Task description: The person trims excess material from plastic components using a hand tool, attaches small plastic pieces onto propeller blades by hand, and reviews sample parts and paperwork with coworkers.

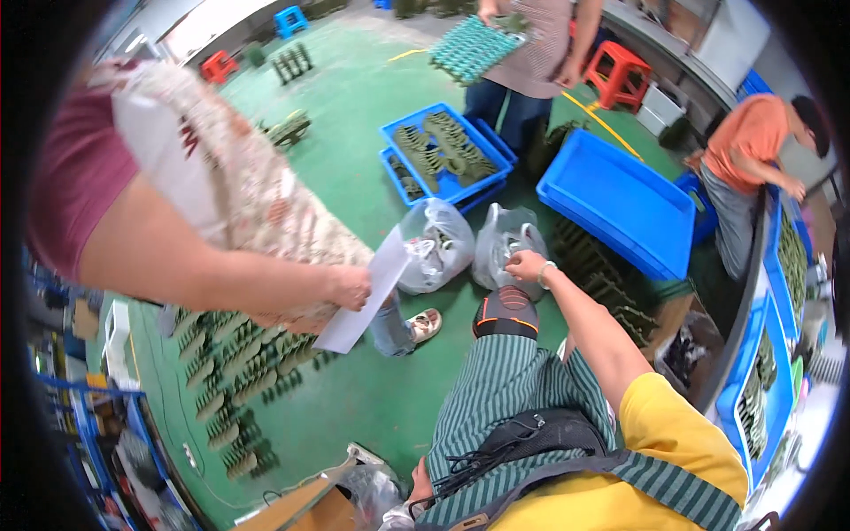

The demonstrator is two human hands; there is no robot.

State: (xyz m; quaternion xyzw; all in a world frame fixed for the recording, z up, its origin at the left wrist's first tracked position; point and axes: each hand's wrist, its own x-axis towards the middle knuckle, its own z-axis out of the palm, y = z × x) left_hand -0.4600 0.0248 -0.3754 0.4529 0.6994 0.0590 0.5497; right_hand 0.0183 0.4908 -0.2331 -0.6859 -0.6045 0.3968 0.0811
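My right hand (pixel 527 265) reaches forward past my knee, its fingers closed at the side of a clear plastic bag (pixel 498 243) on the floor. Whitish things show inside that bag, too unclear to name. My left hand (pixel 421 487) is low at the picture's bottom, beside my striped apron (pixel 474 389); its fingers are mostly hidden. A second clear plastic bag (pixel 450 252), also with whitish contents, sits just left of the first. To its left, a co-worker's hand (pixel 351 288) holds a white sheet (pixel 367 296).
Stacked blue trays (pixel 611 199) stand at the right, and a blue tray (pixel 407 124) with green ridged pieces lies ahead. Rows of green pieces (pixel 232 354) cover the floor at left. A person ahead holds a green ridged panel (pixel 474 49). An open cardboard box (pixel 301 509) is lower left.
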